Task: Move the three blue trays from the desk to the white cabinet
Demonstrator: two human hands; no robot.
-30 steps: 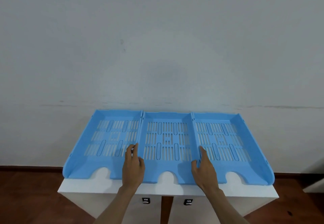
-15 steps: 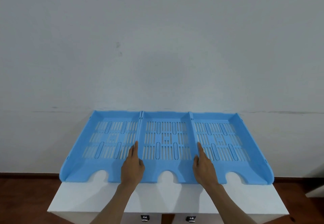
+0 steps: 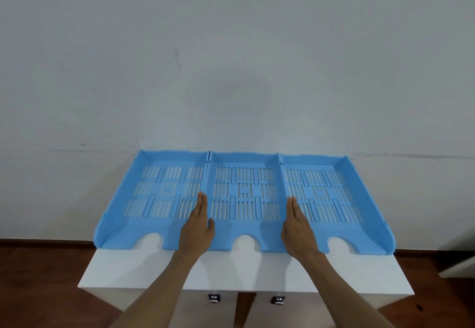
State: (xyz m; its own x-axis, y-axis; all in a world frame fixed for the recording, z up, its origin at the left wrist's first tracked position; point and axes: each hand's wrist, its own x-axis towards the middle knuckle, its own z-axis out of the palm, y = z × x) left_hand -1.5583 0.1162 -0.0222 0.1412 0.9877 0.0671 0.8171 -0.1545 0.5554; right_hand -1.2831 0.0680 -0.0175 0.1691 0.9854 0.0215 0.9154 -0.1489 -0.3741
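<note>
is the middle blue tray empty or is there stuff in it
Empty. The middle tray shows only its bare slotted floor; the left hand and right hand lie along its side walls.

Left hand (image 3: 197, 227): fingers, curled a second ago, now laid flat and straight along middle tray (image 3: 244, 194) wall. Right hand (image 3: 298, 227): likewise flattened. More cabinet (image 3: 257, 273) top is seen before the trays
</note>
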